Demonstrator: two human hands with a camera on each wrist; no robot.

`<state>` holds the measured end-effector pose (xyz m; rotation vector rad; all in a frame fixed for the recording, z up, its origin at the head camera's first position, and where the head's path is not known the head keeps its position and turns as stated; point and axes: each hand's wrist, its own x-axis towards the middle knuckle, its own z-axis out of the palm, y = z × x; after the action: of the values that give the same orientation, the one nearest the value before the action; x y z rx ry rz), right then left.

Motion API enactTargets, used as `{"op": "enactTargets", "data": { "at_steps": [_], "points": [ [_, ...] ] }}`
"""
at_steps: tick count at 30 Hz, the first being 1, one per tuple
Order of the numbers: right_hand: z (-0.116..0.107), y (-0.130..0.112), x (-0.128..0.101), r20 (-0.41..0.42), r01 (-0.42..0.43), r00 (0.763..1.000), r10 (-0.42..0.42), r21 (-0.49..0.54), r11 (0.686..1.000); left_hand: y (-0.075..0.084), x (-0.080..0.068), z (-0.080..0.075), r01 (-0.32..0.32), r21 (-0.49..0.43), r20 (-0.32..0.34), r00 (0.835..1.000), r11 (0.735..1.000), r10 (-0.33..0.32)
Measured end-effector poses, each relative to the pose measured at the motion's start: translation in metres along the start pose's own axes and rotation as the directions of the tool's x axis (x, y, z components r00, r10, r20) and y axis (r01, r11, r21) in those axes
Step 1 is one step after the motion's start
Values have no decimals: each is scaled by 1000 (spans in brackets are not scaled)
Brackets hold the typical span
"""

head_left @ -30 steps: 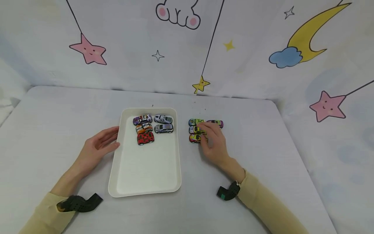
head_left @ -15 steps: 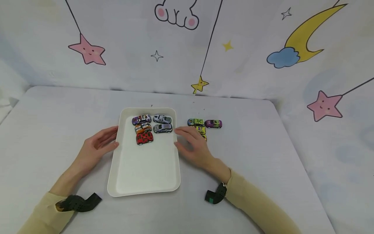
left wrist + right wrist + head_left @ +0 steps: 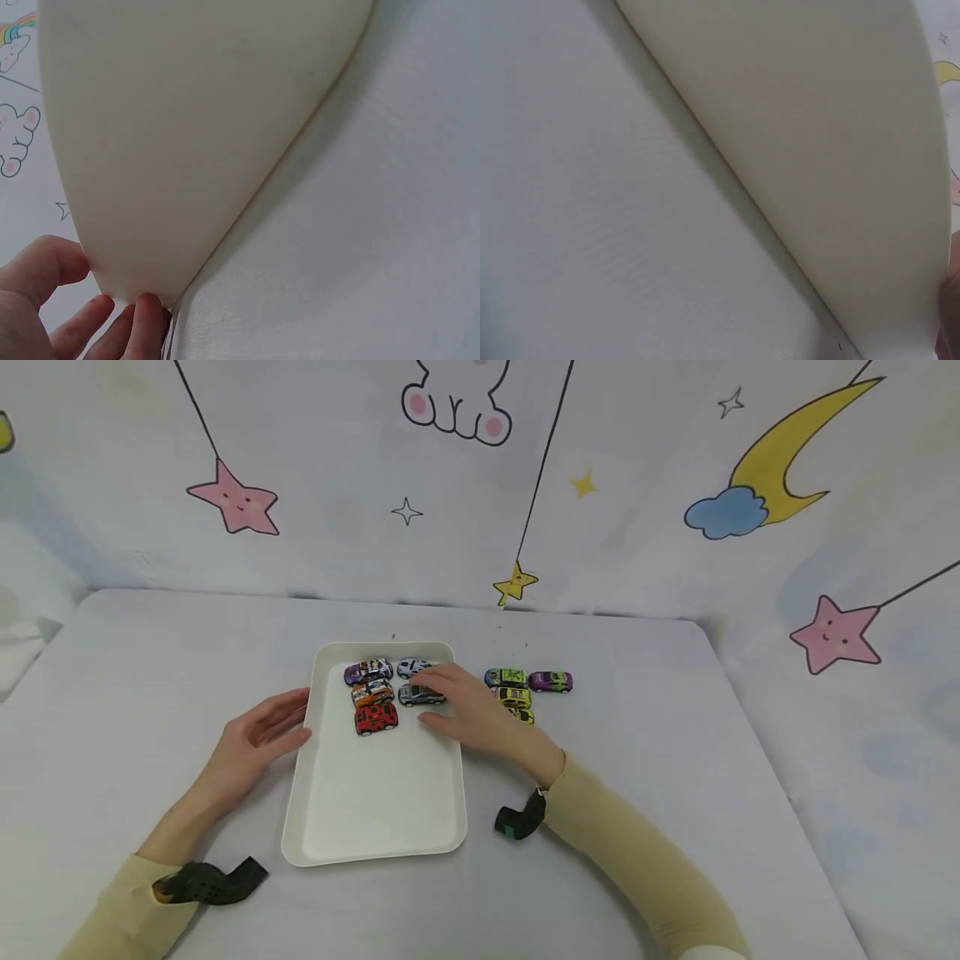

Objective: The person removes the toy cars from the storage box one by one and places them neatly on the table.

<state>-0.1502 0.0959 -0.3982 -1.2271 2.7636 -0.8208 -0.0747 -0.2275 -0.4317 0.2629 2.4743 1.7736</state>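
Observation:
My left hand [image 3: 258, 739] rests against the left wall of a white tray [image 3: 375, 810], fingers along its outer side and thumb tip at the rim. In the left wrist view, the fingertips [image 3: 148, 301] touch that wall near its end. Inside the tray lie a purple toy car [image 3: 368, 671], an orange one [image 3: 372, 693], a red black-spotted one [image 3: 377, 718], a white one [image 3: 411, 667] and a silver one [image 3: 422, 694]. My right hand [image 3: 472, 710] reaches over the right rim, thumb and fingers apart beside the silver car, holding nothing visible. It partly hides the white car.
Right of the tray, a green toy car [image 3: 506, 677], a purple-and-green one [image 3: 551, 682] and two yellow ones, the upper [image 3: 514, 697] in fuller view, lie on the white tabletop [image 3: 637, 735]. Behind the table hangs a cartoon-printed backdrop [image 3: 337, 485].
My right hand has moved left from the loose toy cars, past the tray's right rim, to over the silver car. The left hand has stayed at the tray, and the cars keep their places.

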Motion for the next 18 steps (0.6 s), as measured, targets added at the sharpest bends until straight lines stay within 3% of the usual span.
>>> {"op": "enactTargets", "data": {
  "at_steps": [5, 13, 18],
  "points": [
    [-2, 1, 10, 47, -13, 999, 17, -69, 998, 0, 0, 1, -6, -1, 1, 1000, 1000, 6],
    [0, 1, 13, 88, -42, 995, 47, -64, 997, 1, 1, 0, -3, 3, -1, 1000, 1000, 3],
    [2, -2, 14, 127, -62, 989, 80, -139, 988, 1, 1, 0, 1, -2, 1, 1000, 1000, -1]
  ]
}}
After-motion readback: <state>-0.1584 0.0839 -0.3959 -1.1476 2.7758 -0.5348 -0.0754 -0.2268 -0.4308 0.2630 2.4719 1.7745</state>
